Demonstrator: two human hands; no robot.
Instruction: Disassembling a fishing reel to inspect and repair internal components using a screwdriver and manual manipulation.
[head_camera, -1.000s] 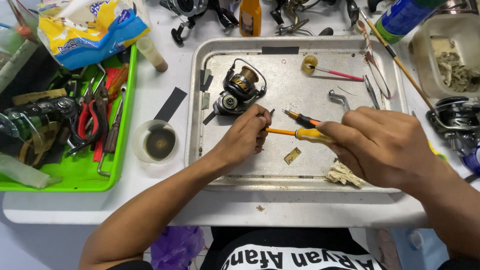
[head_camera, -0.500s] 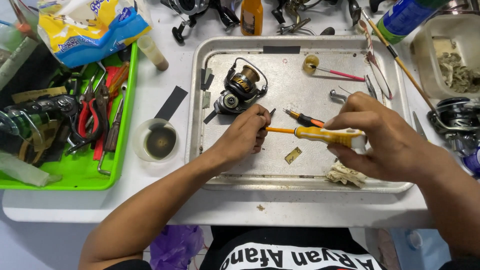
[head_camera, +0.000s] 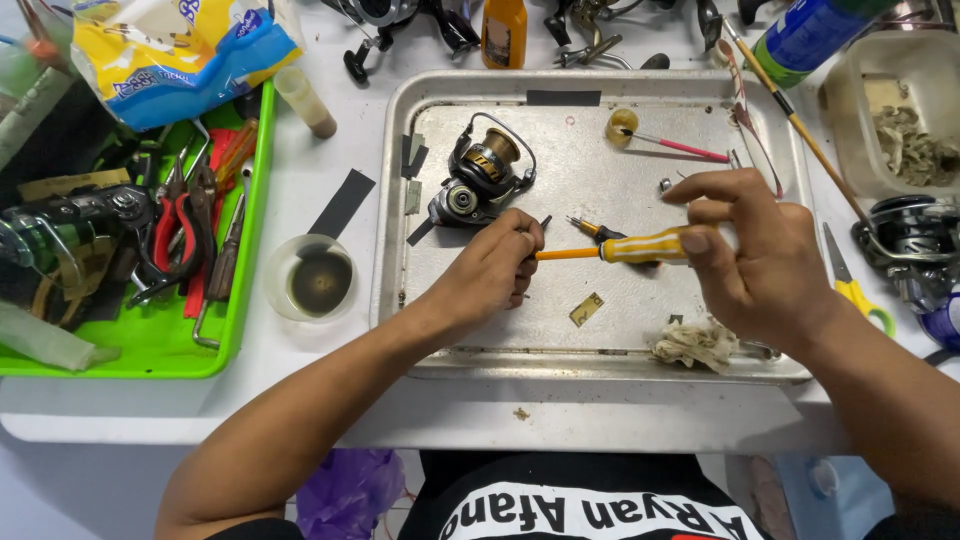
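Note:
My right hand (head_camera: 745, 250) grips a yellow-handled screwdriver (head_camera: 640, 246) that lies level over the metal tray (head_camera: 600, 350), its tip pointing left into my left hand (head_camera: 490, 270). My left hand pinches a small dark part against the screwdriver tip; the part is mostly hidden by the fingers. A black and gold fishing reel (head_camera: 478, 180) rests on the tray just above my left hand. A second small screwdriver (head_camera: 592, 229) lies under the yellow one. A small brass plate (head_camera: 586, 309) lies on the tray below it.
A crumpled rag (head_camera: 695, 345) sits at the tray's lower right. A small cup of dark liquid (head_camera: 318, 280) stands left of the tray. A green tray (head_camera: 150, 340) holds pliers and tools. Yellow-handled scissors (head_camera: 850, 285), another reel (head_camera: 915, 245) and a plastic tub (head_camera: 900, 120) are on the right.
My right hand has slid right along the yellow screwdriver to the end of its handle and lifted a little. My left hand stays at the tip.

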